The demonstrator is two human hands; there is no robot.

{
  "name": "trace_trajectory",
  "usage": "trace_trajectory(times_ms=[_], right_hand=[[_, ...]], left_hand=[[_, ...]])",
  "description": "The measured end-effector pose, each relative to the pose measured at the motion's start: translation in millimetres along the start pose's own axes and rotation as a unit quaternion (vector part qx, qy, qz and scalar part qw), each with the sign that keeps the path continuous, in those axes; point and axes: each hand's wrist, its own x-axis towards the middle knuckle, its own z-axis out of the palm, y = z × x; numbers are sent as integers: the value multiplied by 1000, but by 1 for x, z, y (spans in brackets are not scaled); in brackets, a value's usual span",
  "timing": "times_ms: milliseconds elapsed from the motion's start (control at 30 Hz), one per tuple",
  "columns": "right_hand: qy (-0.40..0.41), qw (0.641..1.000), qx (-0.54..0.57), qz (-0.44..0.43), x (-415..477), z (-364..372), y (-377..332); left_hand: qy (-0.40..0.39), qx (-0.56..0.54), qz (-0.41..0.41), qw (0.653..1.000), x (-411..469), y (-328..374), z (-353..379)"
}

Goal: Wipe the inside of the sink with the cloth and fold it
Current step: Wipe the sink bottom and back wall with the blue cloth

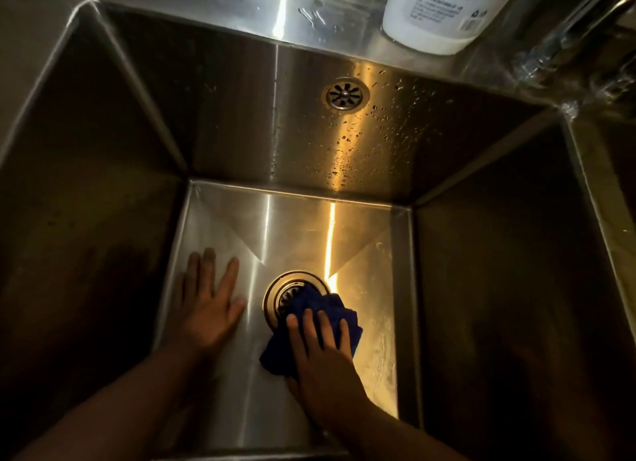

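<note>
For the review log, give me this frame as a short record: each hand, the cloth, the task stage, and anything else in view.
left hand: flat on the floor of the sink, fingers spread, holding nothing
right hand: fingers straight, pressing the cloth down
cloth: dark blue, bunched, covering part of the floor drain
stage: wiping the sink floor; cloth not yet folded
back wall: water droplets, overflow grate
ledge: white bottle

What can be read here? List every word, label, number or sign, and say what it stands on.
White bottle label: several lines of small print, too blurred to read.
Same label, lower right: small marks, too blurred to tell.
Sink, cloth: no text visible.
</note>
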Motion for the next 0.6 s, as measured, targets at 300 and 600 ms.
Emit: trace_trajectory(times_ms=[300,600], right_hand=[[36,993,-113,-17,-54,14,81],[154,936,71,308,92,-3,97]], left_hand=[[53,36,30,998,2,-14,14],[95,51,40,993,1,-16,24]])
